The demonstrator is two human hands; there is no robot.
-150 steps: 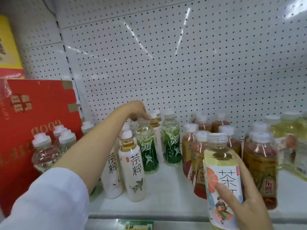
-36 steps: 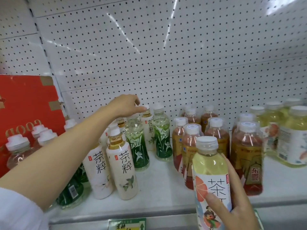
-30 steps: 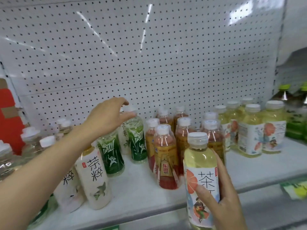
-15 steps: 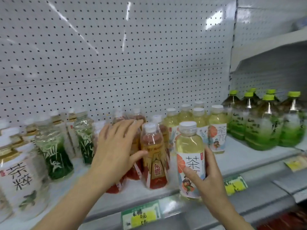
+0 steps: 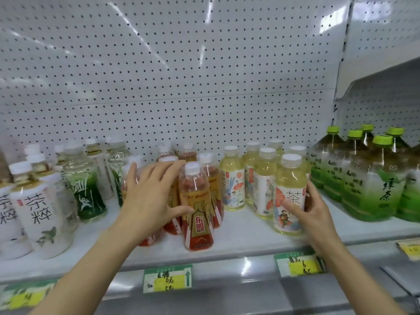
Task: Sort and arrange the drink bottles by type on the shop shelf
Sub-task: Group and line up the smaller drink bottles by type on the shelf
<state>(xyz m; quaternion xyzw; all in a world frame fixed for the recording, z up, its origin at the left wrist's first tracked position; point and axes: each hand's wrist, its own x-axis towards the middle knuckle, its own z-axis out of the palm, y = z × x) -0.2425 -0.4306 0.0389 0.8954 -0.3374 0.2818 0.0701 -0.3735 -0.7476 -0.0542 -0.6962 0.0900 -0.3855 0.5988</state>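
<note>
The right hand [image 5: 314,214] wraps around a clear plastic bottle of pale yellow tea with a white cap and an illustrated white label [image 5: 289,194]; thumb across the label front, fingers behind. The bottle stands upright on the white metal shelf [image 5: 245,233], at the front of a cluster of matching pale yellow tea bottles [image 5: 250,178] just behind and to the left of that hand.

The left hand [image 5: 151,198] is spread wide, fingers splayed, palm laid against a group of amber-and-red energy drink bottles with white caps [image 5: 197,208]. The thumb touches the side of the front bottle; the fingers reach over the ones behind. It closes on none of them.

Left of the left hand stand clear bottles with dark green bamboo-print labels [image 5: 87,192], and further left, white-wrapped tea bottles with black brush lettering [image 5: 37,212]. Right of the right hand, well apart from it, sit large green tea bottles with lime-green caps [image 5: 368,178].

Below both hands, yellow and green paper price tags [image 5: 167,278] sit along the shelf's front edge. Behind everything rises a white perforated back panel [image 5: 181,76].
</note>
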